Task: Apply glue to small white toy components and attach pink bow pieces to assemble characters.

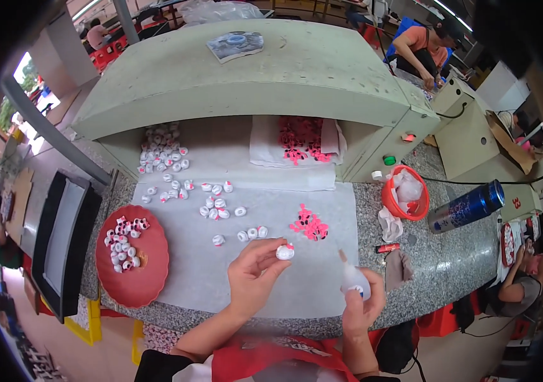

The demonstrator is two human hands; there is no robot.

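The left hand's (251,280) fingers pinch a small, round, white piece with pink marks (285,253) above a white paper sheet (309,286) on the speckled grey stone worktop (462,261). The right hand's (358,313) fingers grip a translucent white squeeze bottle (351,277), nozzle angled up-left. Flat pink-and-black pieces (309,224) lie beyond, on the sheet.

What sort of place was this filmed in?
Probably a factory workshop: many alike small white pieces and pink pieces lie in batches under and before a metal hood, and a person in an orange shirt bends over work nearby.
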